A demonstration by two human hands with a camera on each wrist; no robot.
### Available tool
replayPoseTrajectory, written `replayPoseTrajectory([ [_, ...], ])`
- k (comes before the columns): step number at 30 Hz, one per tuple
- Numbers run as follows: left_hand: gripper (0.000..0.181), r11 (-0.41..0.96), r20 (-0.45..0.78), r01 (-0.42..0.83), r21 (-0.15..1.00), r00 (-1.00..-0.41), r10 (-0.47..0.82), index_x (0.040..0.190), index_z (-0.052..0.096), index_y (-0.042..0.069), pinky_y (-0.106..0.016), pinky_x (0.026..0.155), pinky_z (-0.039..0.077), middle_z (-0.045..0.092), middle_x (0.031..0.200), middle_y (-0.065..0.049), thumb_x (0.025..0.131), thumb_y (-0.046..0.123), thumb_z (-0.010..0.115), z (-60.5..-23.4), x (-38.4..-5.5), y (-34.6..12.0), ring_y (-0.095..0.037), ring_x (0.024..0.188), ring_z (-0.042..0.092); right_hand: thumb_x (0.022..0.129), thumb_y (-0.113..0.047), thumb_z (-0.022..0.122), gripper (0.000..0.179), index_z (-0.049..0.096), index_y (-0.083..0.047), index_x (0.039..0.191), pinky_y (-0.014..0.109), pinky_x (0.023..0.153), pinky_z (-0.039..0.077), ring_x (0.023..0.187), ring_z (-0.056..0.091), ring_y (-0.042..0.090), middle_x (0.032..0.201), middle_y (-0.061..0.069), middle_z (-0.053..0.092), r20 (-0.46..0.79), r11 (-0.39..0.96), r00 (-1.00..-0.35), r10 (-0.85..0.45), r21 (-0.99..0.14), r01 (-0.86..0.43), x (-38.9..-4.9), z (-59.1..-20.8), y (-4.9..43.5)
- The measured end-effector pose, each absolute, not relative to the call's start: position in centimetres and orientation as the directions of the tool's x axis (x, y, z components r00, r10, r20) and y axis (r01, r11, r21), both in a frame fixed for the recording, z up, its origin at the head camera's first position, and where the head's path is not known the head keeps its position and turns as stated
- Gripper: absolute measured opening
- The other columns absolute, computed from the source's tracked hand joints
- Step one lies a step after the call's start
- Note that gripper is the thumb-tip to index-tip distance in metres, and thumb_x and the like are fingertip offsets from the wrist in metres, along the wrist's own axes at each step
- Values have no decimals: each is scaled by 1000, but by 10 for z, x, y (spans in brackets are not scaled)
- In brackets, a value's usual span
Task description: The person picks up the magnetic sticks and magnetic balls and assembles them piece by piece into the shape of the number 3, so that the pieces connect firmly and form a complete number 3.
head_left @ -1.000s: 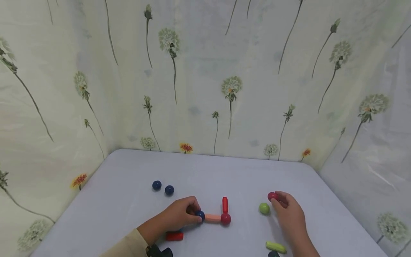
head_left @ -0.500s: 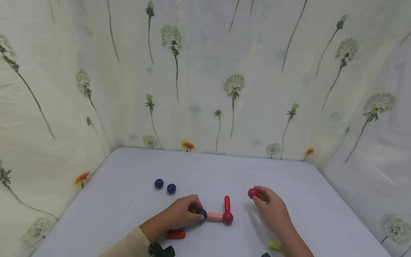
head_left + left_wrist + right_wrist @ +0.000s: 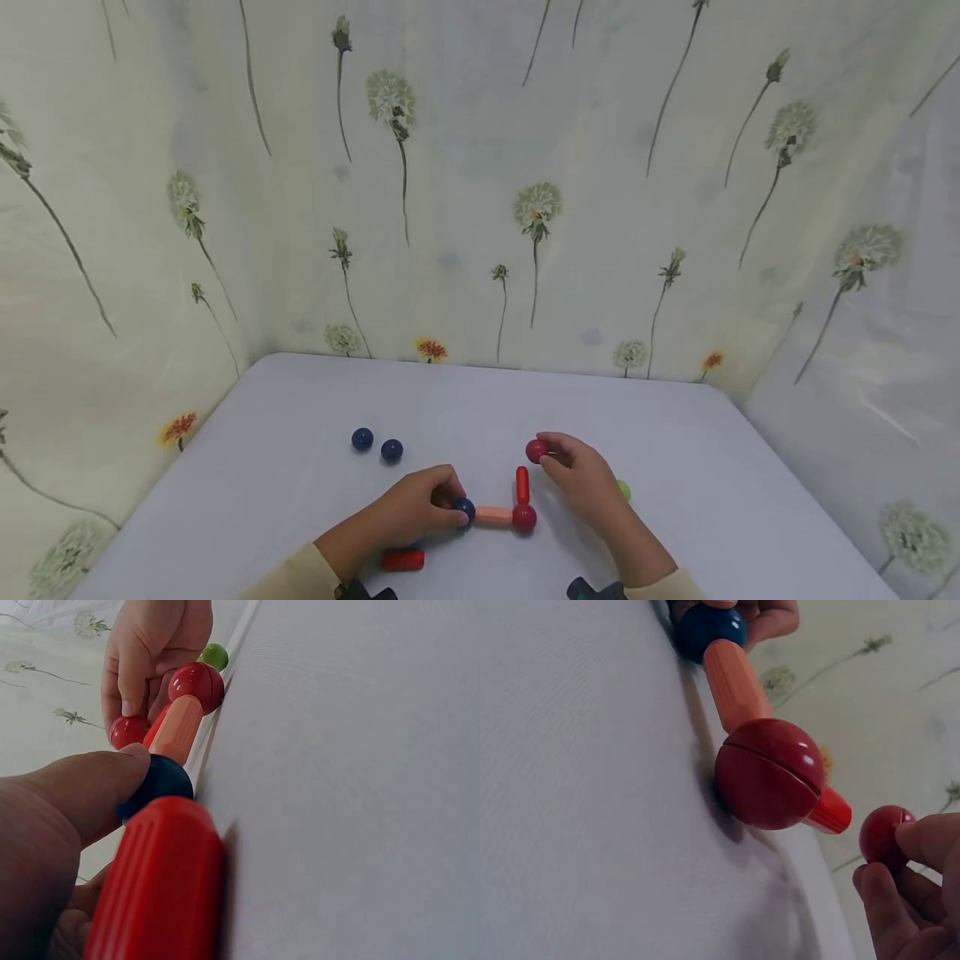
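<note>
My left hand (image 3: 422,502) pinches a dark blue ball (image 3: 464,510) between thumb and fingers. From that ball a peach ridged rod (image 3: 494,517) runs to a red ball (image 3: 524,518) on the table, and a red rod (image 3: 522,485) points away from this ball toward the back. My right hand (image 3: 587,479) holds a second red ball (image 3: 536,451) in its fingertips. In the right wrist view this held ball (image 3: 886,836) is apart from the red rod's free end (image 3: 831,811). A thicker-looking red rod (image 3: 166,881) is close to the blue ball in the left wrist view.
Two dark blue balls (image 3: 362,439) lie farther back on the white table (image 3: 315,400). A red rod (image 3: 403,559) lies below the left wrist, with a bit of blue beside it. A green ball (image 3: 624,490) is partly hidden behind the right hand. Flower-patterned sheeting surrounds the table.
My right hand has carried the red ball leftward, from beside the green ball to just past the red rod's far end. The left hand keeps its hold on the blue ball.
</note>
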State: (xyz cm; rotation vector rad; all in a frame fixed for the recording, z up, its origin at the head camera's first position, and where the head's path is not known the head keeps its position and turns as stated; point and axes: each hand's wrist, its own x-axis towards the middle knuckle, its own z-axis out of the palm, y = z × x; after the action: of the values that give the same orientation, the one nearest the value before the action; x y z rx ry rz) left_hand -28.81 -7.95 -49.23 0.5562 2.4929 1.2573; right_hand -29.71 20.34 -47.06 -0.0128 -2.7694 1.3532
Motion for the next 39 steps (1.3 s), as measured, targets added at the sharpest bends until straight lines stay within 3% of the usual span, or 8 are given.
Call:
replayPoseTrajectory([
  [15, 24, 547, -99, 190, 815, -885, 455, 100, 66, 27, -32, 79, 49, 68, 94, 9, 88, 26, 86, -498, -283, -79, -15, 89, 61, 98, -16, 72, 36, 69, -21, 134, 49, 100, 56, 120, 66, 24, 129, 2, 71, 8, 672, -1000, -11, -741, -13, -303, -484, 188],
  [22, 24, 548, -99, 190, 815, -885, 455, 100, 65, 28, -32, 79, 49, 68, 94, 10, 88, 26, 86, -496, -284, -77, -15, 89, 61, 100, -16, 68, 35, 68, -20, 135, 46, 100, 56, 118, 66, 22, 130, 2, 70, -11, 620, -1000, -18, -785, -3, -303, -491, 191],
  [30, 25, 552, -100, 182, 814, -892, 442, 102, 65, 26, -32, 79, 49, 67, 94, 8, 88, 26, 86, -491, -285, -79, -15, 89, 61, 100, -14, 68, 34, 70, -20, 133, 54, 110, 48, 131, 61, 29, 132, 3, 70, -24, 609, -999, -28, -793, 2, -305, -488, 189],
  [39, 25, 560, -118, 171, 811, -889, 442, 102, 66, 26, -32, 79, 49, 67, 94, 7, 88, 27, 85, -489, -285, -79, -15, 89, 61, 100, -17, 68, 37, 69, -23, 136, 58, 113, 44, 140, 54, 34, 139, 4, 68, -52, 630, -999, -10, -776, 34, -306, -496, 189],
])
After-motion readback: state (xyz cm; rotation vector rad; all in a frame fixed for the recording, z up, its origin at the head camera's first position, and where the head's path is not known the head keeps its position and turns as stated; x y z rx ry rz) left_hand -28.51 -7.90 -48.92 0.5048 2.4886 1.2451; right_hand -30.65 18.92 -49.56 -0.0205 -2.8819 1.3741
